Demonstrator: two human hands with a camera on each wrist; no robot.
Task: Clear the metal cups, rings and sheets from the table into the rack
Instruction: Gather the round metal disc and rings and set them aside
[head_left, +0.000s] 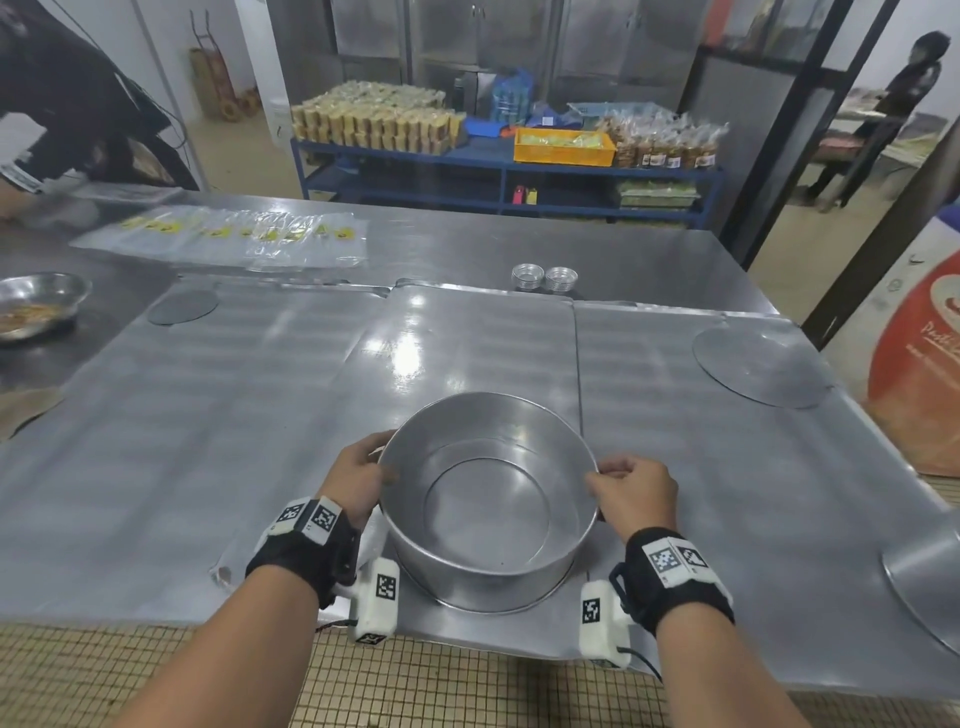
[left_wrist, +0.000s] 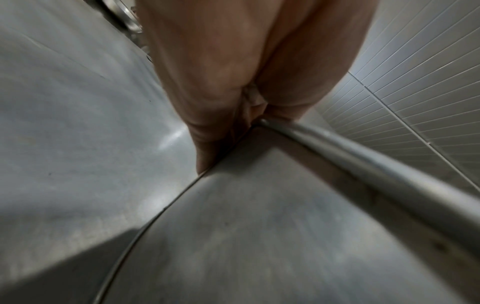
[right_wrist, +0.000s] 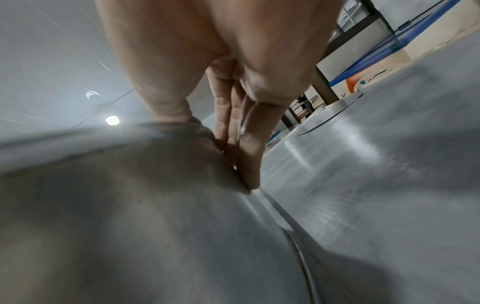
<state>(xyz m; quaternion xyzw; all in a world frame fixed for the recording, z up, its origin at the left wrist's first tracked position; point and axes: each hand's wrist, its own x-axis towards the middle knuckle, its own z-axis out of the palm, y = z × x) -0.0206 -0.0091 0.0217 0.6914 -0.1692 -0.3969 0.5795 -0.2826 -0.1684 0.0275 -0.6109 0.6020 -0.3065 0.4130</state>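
At the lower centre of the head view, the left hand (head_left: 358, 480) and right hand (head_left: 636, 488) clamp curled fingers on opposite rims of the large metal ring (head_left: 488, 499), seemingly just above a round sheet (head_left: 467, 603), probably to carry it level to the unseen rack.

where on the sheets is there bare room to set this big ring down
Both hands, left hand and right hand, grip the ring. Free: the left sheet below the dark disc, and the middle sheet between the ring and the small cups. Crowded: the right sheet, with round plates along its right edge.
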